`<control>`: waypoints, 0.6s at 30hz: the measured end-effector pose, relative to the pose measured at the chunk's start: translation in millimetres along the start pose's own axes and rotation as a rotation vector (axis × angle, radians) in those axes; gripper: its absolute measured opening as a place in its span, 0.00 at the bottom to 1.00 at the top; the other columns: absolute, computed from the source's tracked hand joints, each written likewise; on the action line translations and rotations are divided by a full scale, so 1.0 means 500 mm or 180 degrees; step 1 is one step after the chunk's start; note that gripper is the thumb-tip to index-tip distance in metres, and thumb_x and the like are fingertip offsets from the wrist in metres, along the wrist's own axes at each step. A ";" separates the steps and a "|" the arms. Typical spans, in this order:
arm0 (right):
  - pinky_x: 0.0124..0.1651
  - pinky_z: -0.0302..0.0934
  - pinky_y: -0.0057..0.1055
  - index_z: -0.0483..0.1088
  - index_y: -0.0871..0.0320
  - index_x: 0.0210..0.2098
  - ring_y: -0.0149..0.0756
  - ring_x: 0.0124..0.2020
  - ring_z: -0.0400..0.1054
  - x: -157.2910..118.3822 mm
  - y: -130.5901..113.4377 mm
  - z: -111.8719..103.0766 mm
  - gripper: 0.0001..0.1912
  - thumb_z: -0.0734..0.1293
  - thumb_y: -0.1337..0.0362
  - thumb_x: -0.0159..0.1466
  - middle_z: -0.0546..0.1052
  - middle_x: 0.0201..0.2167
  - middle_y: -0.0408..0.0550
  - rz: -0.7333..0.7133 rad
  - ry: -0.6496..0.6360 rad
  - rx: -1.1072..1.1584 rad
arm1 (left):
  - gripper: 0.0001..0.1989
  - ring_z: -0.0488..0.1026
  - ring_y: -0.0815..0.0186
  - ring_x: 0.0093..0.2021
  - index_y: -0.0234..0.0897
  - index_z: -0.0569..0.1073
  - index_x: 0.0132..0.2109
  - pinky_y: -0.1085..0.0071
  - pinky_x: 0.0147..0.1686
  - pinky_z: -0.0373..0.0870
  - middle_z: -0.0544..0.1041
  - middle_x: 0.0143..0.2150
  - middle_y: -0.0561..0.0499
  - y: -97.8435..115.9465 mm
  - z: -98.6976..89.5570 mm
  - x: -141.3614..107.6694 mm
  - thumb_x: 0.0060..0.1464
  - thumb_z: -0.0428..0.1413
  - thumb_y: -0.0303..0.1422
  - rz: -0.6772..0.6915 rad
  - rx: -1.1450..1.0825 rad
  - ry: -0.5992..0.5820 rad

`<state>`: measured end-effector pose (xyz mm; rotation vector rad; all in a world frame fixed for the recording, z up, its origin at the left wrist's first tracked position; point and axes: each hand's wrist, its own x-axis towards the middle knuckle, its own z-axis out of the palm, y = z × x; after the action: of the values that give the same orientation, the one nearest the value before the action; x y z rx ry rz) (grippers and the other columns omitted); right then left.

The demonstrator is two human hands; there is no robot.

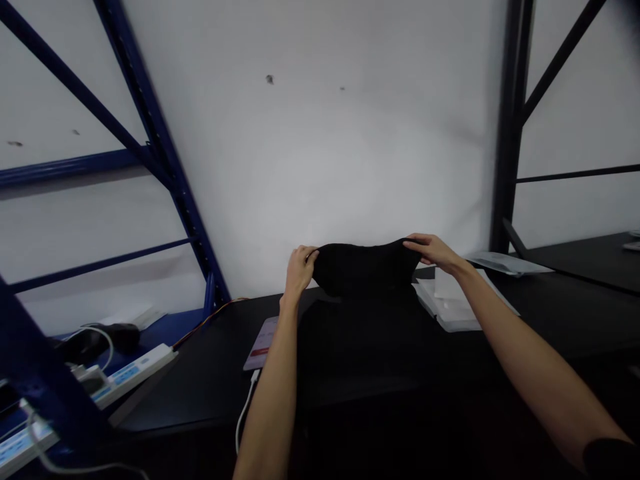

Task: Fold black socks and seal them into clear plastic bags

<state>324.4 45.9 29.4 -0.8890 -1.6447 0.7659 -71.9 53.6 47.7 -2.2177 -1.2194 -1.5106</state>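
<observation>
While left hand [301, 267] and right hand [431, 251] grip black cloth [363, 270], white packaging [447, 312] — contents indiscernible — lies near the rear edge of the counter [200, 387].

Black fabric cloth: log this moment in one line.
left hand: pinching; right hand: pinching; black fabric cloth: edge raised between hands; white-cabled phone: on black table

- Most likely a workshop or storeroom, though which of the two cannot be told.
- Blue metal rack [165, 160] on the left and black metal rack [506, 133] on the right, both with slanting braces.
- Plain white wall [350, 167] behind, marked by a chipped hole [270, 79].
- Black worktop [210, 387] running along the wall.
- White power strip [145, 363] among loose cables on the blue shelf [173, 323].
- Plastic packaging [513, 264] lying on the worktop's right side.
</observation>
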 end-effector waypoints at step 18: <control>0.10 0.42 0.22 0.68 0.50 0.49 0.25 0.10 0.54 -0.018 -0.075 0.035 0.28 0.74 0.43 0.58 0.57 0.15 0.32 0.0124 0.0084 0.0702 | 0.18 0.71 0.68 0.30 0.38 0.77 0.42 0.75 0.28 0.66 0.73 0.30 0.53 0.072 -0.096 0.021 0.58 0.59 0.49 -0.0818 -0.1955 0.0913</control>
<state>302.5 18.0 52.3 -0.7724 -1.4903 0.9386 -77.8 8.7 88.4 -2.0959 -1.0800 -2.4827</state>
